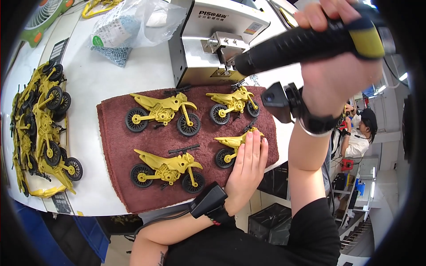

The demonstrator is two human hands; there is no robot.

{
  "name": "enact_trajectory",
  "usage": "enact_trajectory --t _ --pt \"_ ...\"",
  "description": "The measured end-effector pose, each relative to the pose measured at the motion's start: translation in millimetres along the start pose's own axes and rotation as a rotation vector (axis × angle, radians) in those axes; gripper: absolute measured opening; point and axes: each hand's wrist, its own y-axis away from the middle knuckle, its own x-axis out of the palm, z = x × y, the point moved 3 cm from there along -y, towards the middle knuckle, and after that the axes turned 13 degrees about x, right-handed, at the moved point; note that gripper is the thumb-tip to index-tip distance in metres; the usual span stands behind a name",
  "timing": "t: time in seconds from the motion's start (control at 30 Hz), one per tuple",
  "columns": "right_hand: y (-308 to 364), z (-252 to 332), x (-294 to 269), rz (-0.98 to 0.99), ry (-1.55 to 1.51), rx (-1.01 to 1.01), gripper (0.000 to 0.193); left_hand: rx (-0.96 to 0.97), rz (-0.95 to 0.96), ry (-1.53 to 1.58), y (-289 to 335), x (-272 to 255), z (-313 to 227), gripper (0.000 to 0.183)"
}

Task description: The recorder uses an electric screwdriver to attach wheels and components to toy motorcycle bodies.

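Observation:
My right hand (339, 73) is raised at the upper right, wrapped round a black electric screwdriver (288, 51) with a yellow band. Its front end points left, at the metal outlet of a grey screw feeder (195, 66); whether they touch I cannot tell. My left hand (248, 170) lies with fingers stretched over the front part of a yellow toy motorcycle (228, 142), at the near right of a brown towel (128, 150). Other yellow toy motorcycles lie on the towel: one far left (162, 110), one far right (230, 103), one near left (171, 168).
A pile of similar toy motorcycles (44, 128) lies at the left of the white table (88, 177). Behind the towel is a clear plastic bag of screws (117, 33). A green fan (44, 20) stands far left. Blue crates (84, 226) sit below the table; a co-worker (361, 133) is at the right.

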Motion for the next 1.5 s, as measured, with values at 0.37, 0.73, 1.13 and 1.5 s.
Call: enact_trajectory --t 0.37,0.73,1.13,1.5 --pt "84 5 16 0.054 -0.013 0.196 0.029 0.042 0.095 -0.018 2 1 -5 0.049" --pt "91 9 6 0.068 -0.042 0.185 0.029 0.030 0.010 0.070 1 1 -3 0.045" --pt "93 -1 17 0.152 0.041 0.237 0.034 0.193 0.175 -0.311 2 11 -11 0.045" --pt "66 26 13 0.042 -0.113 0.078 0.021 -0.027 0.031 0.054 -1 1 -5 0.053"
